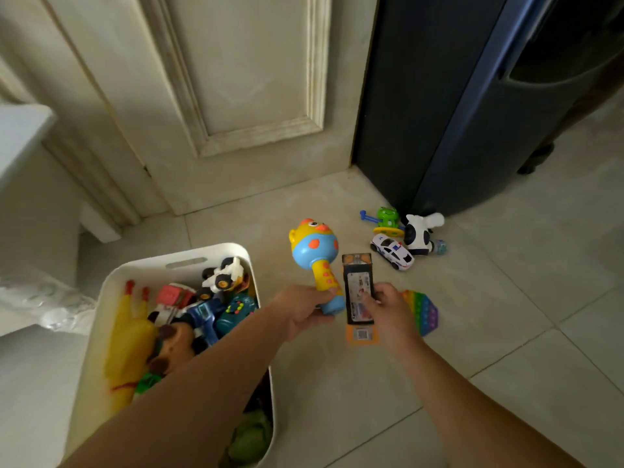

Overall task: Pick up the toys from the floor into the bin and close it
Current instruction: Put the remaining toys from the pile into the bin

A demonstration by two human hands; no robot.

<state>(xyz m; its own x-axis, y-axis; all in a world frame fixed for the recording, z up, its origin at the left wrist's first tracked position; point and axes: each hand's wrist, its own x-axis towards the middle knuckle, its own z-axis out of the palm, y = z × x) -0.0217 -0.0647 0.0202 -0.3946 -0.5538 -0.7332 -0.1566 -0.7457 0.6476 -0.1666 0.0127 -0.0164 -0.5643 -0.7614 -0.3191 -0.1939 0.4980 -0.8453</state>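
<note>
Two hands lifting toys beside an open bin.
Left to right we see the white plastic bin (111,298) of toys, our left hand (304,310) gripping a yellow-and-blue toy microphone (315,258), our right hand (388,310) clasping a dark orange-ended box (358,285), and a white toy police car (391,252) on the floor.

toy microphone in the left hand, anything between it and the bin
Nothing visible. The left hand holds the toy microphone above bare floor just right of the white bin, whose top is open with no lid on it; it is already piled with toys.
</note>
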